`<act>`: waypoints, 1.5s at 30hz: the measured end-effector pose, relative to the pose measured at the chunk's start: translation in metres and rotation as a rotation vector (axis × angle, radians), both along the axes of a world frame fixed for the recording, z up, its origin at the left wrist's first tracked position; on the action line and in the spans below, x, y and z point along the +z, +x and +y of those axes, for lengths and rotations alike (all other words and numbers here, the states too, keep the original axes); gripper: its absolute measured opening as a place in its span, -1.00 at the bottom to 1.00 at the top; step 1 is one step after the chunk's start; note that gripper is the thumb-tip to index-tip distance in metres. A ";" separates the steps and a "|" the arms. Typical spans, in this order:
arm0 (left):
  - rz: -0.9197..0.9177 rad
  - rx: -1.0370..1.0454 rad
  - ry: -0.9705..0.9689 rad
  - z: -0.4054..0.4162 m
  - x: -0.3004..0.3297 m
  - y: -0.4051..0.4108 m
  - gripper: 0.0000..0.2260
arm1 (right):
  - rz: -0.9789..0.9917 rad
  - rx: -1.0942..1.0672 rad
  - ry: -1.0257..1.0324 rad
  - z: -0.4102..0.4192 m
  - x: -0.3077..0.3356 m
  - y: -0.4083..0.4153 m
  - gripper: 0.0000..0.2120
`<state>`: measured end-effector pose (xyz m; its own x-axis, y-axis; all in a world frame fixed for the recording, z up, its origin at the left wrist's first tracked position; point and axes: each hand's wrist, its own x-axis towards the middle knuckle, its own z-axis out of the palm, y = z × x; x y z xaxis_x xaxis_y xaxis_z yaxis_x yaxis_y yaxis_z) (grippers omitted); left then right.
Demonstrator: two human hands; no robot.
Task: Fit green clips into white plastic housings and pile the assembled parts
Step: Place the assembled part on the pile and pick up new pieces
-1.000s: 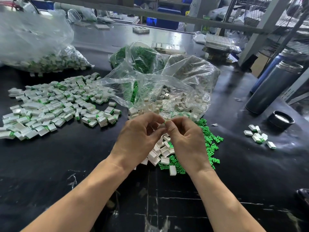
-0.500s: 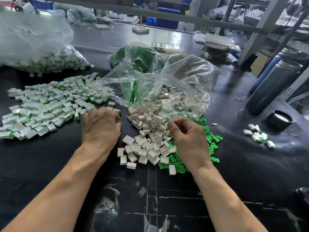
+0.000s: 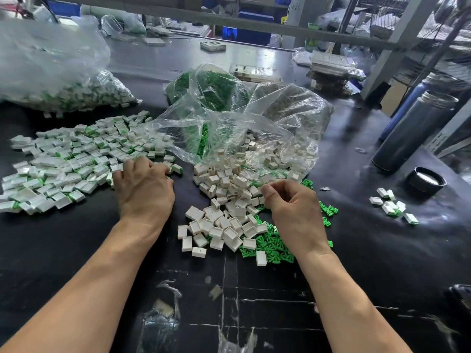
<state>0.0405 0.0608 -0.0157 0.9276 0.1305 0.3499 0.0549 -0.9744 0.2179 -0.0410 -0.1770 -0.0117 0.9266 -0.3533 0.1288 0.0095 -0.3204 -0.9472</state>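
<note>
Clear bag (image 3: 244,128) lying open on dark surface (image 3: 76,250), white housings (image 3: 224,200) spilling from it beside green clips (image 3: 275,245), second bag (image 3: 204,87) holding green clips, left hand (image 3: 142,187) fingers being curled over assembled parts (image 3: 63,164), right hand (image 3: 293,205) fingers being pinched together, contents unclear.

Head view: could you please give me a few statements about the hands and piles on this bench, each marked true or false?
1. The left hand rests at the edge of the assembled parts pile. True.
2. The loose green clips lie left of the white housings. False: they lie to the right, under the right hand.
3. The right hand's fingers are curled. True.
4. The open plastic bag is zipped shut. False: its mouth gapes, spilling housings.
</note>
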 end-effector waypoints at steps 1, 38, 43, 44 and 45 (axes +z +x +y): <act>-0.028 -0.044 -0.006 -0.002 -0.001 0.000 -0.77 | 0.000 0.001 0.001 0.000 0.000 0.000 -0.86; 0.200 -0.432 -0.463 -0.018 0.011 -0.019 -0.64 | 0.153 -0.023 -0.267 -0.015 0.010 -0.002 -0.82; 0.191 -0.365 -0.549 -0.017 0.014 -0.017 -0.64 | 0.164 -0.020 -0.274 -0.018 0.012 -0.003 -0.84; 0.185 -0.354 -0.550 -0.017 0.014 -0.017 -0.65 | 0.169 -0.025 -0.290 -0.019 0.012 -0.003 -0.84; 0.187 -0.340 -0.538 -0.017 0.015 -0.017 -0.67 | 0.174 -0.034 -0.304 -0.020 0.012 -0.003 -0.85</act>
